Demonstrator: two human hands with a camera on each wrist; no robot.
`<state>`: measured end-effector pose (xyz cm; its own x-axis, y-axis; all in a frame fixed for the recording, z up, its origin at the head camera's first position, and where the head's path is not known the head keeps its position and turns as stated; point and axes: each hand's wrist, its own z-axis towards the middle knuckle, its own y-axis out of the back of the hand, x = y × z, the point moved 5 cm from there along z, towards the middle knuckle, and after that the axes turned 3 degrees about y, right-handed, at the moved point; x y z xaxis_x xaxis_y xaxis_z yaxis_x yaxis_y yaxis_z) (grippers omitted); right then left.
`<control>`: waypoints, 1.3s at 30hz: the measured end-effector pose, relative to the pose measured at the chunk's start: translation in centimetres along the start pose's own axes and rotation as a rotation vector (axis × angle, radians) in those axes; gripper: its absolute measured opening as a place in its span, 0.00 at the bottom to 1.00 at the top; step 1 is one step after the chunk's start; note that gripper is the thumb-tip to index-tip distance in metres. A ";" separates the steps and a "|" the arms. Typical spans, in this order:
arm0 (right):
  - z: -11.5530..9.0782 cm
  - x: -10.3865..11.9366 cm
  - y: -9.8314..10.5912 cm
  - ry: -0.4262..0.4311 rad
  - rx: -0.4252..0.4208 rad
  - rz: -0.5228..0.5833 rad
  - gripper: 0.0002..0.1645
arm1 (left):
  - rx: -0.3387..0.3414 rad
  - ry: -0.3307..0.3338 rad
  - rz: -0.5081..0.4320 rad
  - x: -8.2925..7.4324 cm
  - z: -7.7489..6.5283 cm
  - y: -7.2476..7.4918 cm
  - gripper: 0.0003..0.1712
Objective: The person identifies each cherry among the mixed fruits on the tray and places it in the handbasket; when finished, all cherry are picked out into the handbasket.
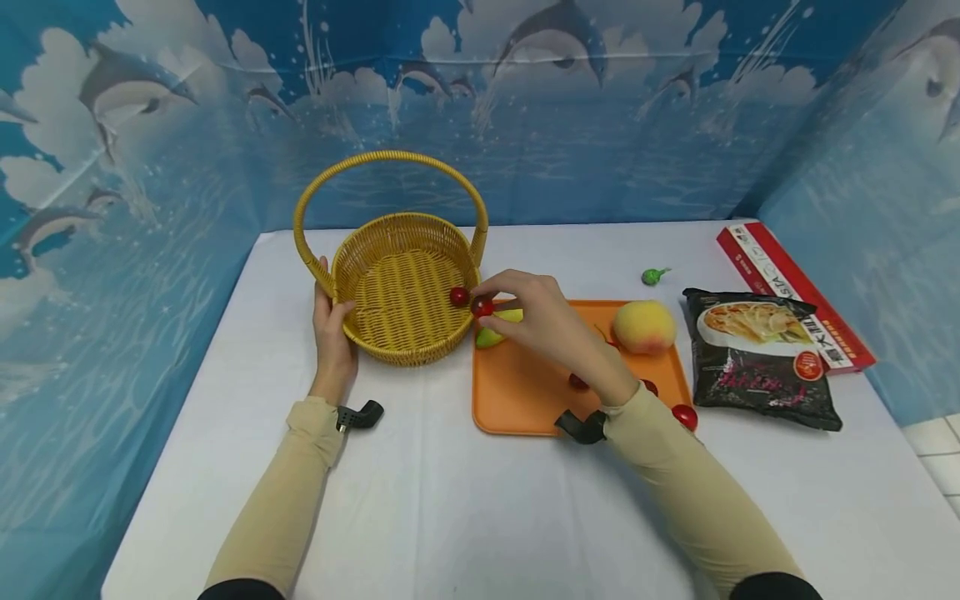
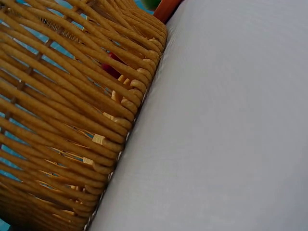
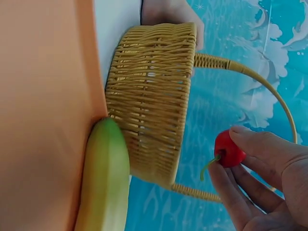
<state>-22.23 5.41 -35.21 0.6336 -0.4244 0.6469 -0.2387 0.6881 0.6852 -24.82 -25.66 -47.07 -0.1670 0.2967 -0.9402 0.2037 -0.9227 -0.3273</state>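
Note:
My left hand (image 1: 333, 342) grips the yellow wicker basket (image 1: 408, 354) at its left side, by the foot of the tall handle, thumb at the rim. The basket stands upright on the table. Inside, near its right wall, lies one red cherry (image 1: 459, 297); red also shows through the weave in the left wrist view. Between thumb and fingertips, my right hand (image 1: 543, 321) pinches another red cherry (image 3: 226, 147) with a short green stem, held at the basket's right rim. Below that hand, a green-tipped banana (image 3: 103, 178) lies along the orange tray's left edge.
The orange tray (image 1: 517, 400) holds a peach (image 1: 645, 327) and several cherries, partly hidden by the right arm. One cherry (image 1: 685, 417) is at its lower right corner. Farther right are a small green pepper (image 1: 654, 276), a black food bag (image 1: 757, 358) and a red box (image 1: 798, 292).

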 end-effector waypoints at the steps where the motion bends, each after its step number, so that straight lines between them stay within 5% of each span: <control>1: 0.3 0.0 -0.2 0.003 0.001 0.004 0.21 | 0.003 -0.003 0.003 0.0 0.0 0.0 0.48; 8: 2.2 1.1 -2.1 0.067 -0.013 0.016 0.21 | 0.002 0.001 0.001 0.1 -0.1 0.0 0.48; 16: 2.4 2.3 -3.1 0.026 0.048 -0.073 0.30 | -0.010 0.007 -0.037 0.1 -0.3 0.1 0.51; 34: -5.1 0.2 0.7 -0.107 0.029 -0.095 0.25 | -0.008 0.009 0.011 0.0 -0.5 0.3 0.47; 39: -7.3 -0.7 1.9 -0.128 -0.032 -0.144 0.23 | 0.003 0.012 0.011 0.0 -0.3 0.0 0.46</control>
<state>-17.77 11.29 -36.73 0.5606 -0.5894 0.5816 -0.1274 0.6327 0.7639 -24.53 -25.57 -47.10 -0.1532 0.2891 -0.9449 0.2025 -0.9267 -0.3164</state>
